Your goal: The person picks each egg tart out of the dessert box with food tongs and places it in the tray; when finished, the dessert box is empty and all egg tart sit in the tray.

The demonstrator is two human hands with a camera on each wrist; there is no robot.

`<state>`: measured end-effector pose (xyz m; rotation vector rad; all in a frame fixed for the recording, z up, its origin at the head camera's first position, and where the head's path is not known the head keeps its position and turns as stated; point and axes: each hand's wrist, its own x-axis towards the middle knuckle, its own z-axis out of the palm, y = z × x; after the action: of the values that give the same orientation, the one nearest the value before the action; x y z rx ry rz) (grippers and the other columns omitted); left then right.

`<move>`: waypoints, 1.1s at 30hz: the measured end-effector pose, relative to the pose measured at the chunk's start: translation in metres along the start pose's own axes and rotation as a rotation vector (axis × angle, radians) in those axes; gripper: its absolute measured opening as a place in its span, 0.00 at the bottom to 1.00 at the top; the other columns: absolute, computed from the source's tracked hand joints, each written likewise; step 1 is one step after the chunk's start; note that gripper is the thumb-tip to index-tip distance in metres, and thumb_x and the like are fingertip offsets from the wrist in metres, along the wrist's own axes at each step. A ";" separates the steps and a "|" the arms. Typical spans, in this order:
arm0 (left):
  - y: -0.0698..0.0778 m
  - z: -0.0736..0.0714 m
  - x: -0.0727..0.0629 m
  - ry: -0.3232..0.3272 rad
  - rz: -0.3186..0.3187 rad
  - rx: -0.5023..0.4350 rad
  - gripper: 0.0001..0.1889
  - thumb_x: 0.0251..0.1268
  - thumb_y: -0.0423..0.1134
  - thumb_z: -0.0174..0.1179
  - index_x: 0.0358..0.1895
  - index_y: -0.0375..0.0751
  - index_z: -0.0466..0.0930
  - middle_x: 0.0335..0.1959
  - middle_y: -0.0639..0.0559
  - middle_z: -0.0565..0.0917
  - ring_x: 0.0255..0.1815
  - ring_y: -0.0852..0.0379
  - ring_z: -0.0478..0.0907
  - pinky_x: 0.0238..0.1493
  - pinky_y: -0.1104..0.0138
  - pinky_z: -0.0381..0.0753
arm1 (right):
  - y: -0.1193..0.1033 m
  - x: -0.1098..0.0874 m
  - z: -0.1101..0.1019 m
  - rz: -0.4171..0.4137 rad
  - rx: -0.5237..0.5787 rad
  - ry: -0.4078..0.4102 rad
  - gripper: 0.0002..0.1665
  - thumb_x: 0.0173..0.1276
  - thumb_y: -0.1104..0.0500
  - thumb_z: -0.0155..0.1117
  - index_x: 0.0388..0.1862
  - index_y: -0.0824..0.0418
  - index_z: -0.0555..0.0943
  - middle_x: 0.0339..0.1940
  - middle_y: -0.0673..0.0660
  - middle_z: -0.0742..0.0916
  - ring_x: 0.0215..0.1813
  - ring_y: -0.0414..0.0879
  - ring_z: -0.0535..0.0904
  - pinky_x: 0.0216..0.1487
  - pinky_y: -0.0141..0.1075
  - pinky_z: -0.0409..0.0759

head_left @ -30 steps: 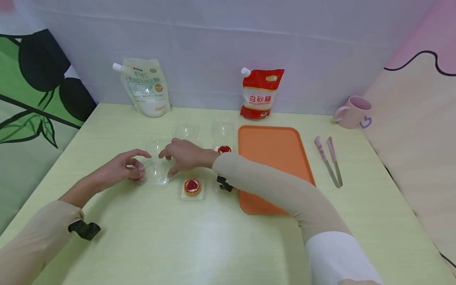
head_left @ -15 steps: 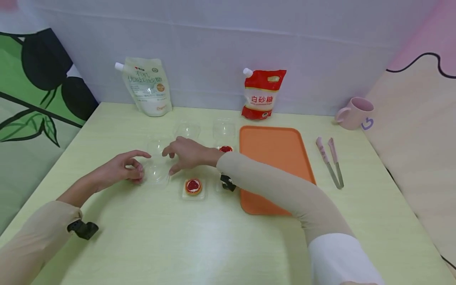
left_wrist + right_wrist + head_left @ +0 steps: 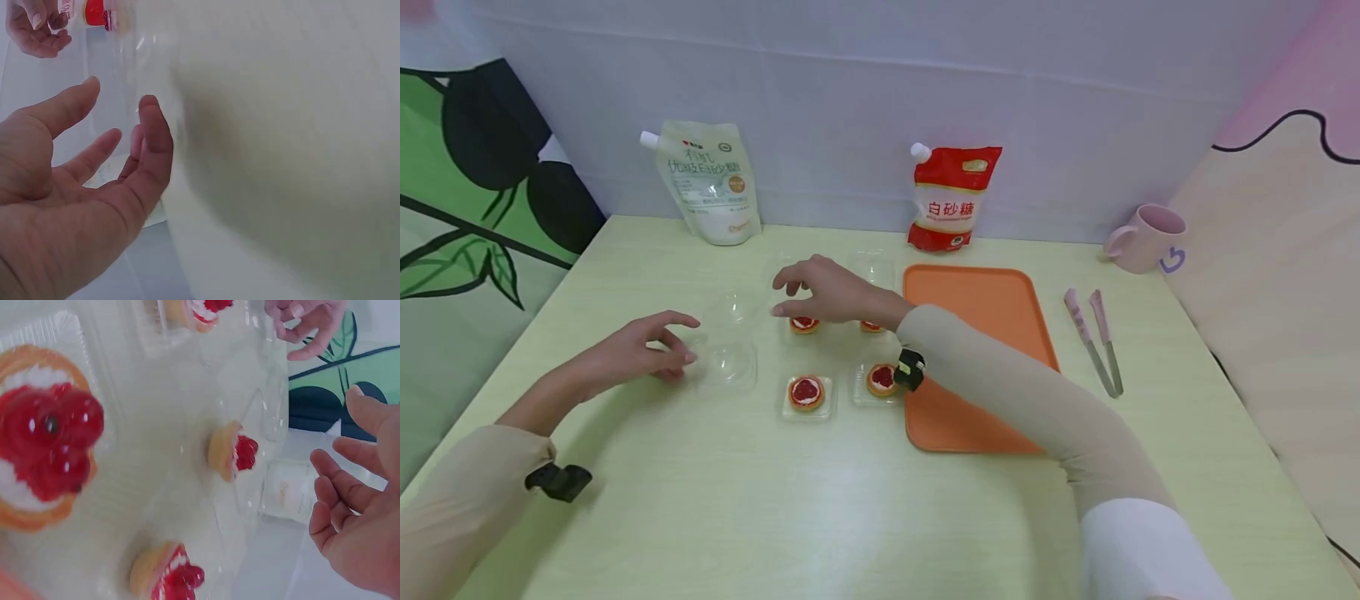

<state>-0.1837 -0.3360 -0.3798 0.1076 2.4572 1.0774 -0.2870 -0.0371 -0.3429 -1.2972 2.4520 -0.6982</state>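
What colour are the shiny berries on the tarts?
The berries are red, best seen in the right wrist view.

The pale yellow-green tabletop (image 3: 820,517) has a faint wood grain. Along its far edge stand a pale green white-sugar pouch (image 3: 709,187), a red white-sugar pouch (image 3: 953,200) and, at the right, a pink mug (image 3: 1152,243). An orange rectangular tray (image 3: 973,296) lies between two pink-handled metal utensils (image 3: 1096,354) and four clear plastic tart boxes (image 3: 788,412). Left of these lies another clear plastic clamshell box (image 3: 732,362), opened, its lid toward the far edge.
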 end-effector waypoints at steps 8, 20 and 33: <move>0.027 -0.019 0.005 0.068 0.046 0.197 0.30 0.71 0.41 0.62 0.68 0.29 0.62 0.46 0.37 0.78 0.41 0.49 0.81 0.39 0.63 0.82 | 0.015 -0.031 -0.029 0.094 0.079 0.104 0.25 0.73 0.48 0.62 0.64 0.58 0.78 0.54 0.55 0.85 0.60 0.50 0.77 0.63 0.40 0.74; 0.085 0.003 0.048 0.115 0.287 0.459 0.29 0.59 0.42 0.71 0.62 0.36 0.75 0.56 0.33 0.74 0.58 0.36 0.70 0.56 0.42 0.72 | 0.056 -0.090 -0.056 0.205 0.167 0.286 0.26 0.72 0.52 0.64 0.65 0.60 0.77 0.52 0.57 0.84 0.56 0.50 0.78 0.56 0.42 0.79; 0.098 0.028 0.093 0.017 0.289 0.622 0.36 0.51 0.50 0.75 0.64 0.41 0.75 0.60 0.36 0.74 0.62 0.36 0.66 0.58 0.41 0.65 | 0.107 -0.165 -0.082 0.407 0.144 0.318 0.30 0.72 0.54 0.63 0.70 0.59 0.71 0.58 0.64 0.82 0.58 0.59 0.78 0.61 0.52 0.78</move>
<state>-0.2654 -0.2262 -0.3606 0.6619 2.7621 0.3719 -0.3071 0.1747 -0.3274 -0.6397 2.7286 -1.0025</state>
